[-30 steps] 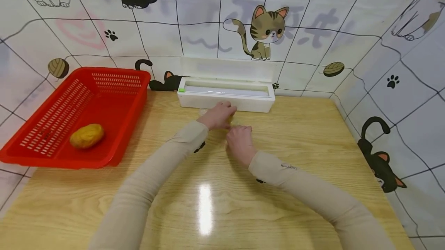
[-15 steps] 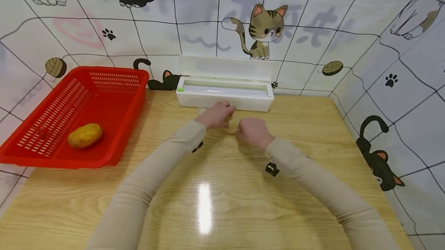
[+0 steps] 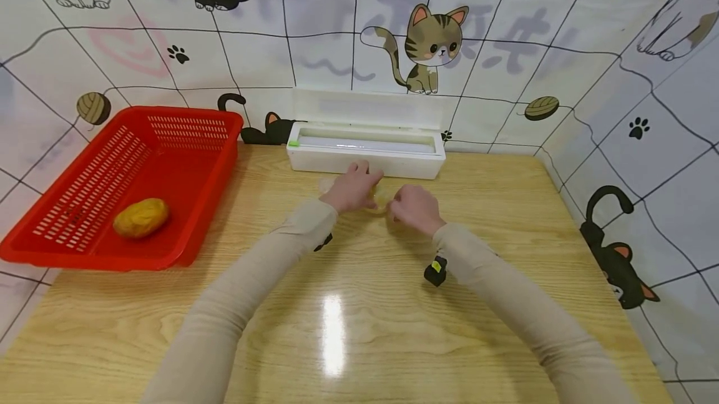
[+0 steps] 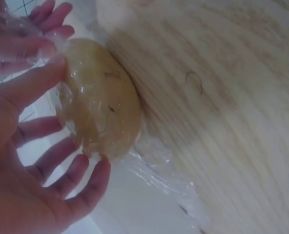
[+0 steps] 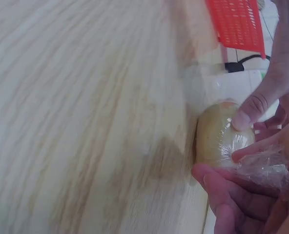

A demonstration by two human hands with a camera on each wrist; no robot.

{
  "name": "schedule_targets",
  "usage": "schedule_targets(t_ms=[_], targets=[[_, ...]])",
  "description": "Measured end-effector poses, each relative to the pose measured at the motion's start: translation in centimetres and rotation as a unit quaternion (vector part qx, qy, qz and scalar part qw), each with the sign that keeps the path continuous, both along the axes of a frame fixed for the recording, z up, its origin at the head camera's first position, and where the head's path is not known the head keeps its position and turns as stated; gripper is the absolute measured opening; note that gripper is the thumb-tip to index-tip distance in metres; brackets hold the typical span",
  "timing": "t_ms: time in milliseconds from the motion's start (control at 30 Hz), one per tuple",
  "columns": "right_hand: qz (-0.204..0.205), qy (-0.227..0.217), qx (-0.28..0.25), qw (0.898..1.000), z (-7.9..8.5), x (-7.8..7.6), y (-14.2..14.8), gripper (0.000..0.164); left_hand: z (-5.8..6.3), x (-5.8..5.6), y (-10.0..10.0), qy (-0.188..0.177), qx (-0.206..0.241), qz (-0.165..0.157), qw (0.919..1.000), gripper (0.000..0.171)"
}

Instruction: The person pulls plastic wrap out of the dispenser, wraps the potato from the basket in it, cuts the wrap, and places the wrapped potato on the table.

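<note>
A yellowish potato [image 4: 103, 105] wrapped in clear cling film lies on the wooden table, mostly hidden behind the hands in the head view. My left hand [image 3: 354, 188] holds it, thumb on one side and fingertips along the other. Just to the right, my right hand [image 3: 417, 209] pinches a bunched end of the cling film [image 5: 267, 168] beside the potato. In the left wrist view a loose flap of film [image 4: 159, 168] spreads from the potato's other end over the table.
Behind the hands stands a white box [image 3: 365, 163] with its lid [image 3: 365, 109] raised and a film roll [image 3: 365, 145] inside. A red basket [image 3: 216, 195] at the left contains another potato [image 3: 140, 218]. Cat-patterned walls border the table [image 3: 292, 329].
My right hand has moved right, away from the left hand, with the film end in its fingers. My left hand stays on the potato almost unmoved.
</note>
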State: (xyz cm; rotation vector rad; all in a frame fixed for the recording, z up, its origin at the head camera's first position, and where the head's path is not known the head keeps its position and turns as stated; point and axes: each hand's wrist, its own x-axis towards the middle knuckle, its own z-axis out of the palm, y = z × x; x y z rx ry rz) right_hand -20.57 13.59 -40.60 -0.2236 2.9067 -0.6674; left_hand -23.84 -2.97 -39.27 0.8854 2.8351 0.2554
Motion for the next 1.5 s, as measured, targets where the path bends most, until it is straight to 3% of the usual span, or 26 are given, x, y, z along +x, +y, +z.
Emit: schedule_targets(t_ms=[267,400,567,667,833,1067,1167,1333,1500], targets=[[-0.025,-0.07,-0.039,0.996,0.2,-1.2,0.4,0.022,-0.1,0.3,0.2,0.003,-0.005,0.03,0.9995,0.059],[-0.023,-0.094,-0.049,0.994,0.5,-1.5,0.4,0.021,0.2,0.2,-0.4,-0.009,0.011,0.016,0.9998,0.055],[-0.015,-0.13,-0.105,0.986,0.7,-1.5,0.6,0.025,0.6,0.0,-0.8,-0.025,0.036,-0.007,0.999,0.046],[-0.014,-0.137,-0.119,0.983,0.7,-1.4,0.7,0.028,0.5,0.0,-0.8,-0.036,0.023,-0.001,0.9991,0.055],[-0.014,-0.124,-0.083,0.989,0.8,-1.6,0.7,0.029,-0.3,0.2,-0.8,-0.095,0.022,0.013,0.9952,0.075],[0.004,-0.077,-0.008,0.997,0.9,-2.0,0.8,0.031,0.1,0.3,-1.5,-0.14,0.041,-0.033,0.9887,0.051],[0.026,-0.025,-0.009,0.999,1.0,-2.1,0.8,0.022,0.5,0.4,-1.8,-0.151,0.046,-0.039,0.9866,0.046],[0.067,0.04,0.001,0.997,1.2,-2.3,0.4,0.006,0.7,0.7,-1.8,-0.145,0.05,-0.032,0.9877,0.044],[0.046,0.006,0.016,0.999,2.2,-2.2,0.0,0.005,0.5,1.2,-1.0,-0.102,0.036,-0.027,0.9938,0.045]])
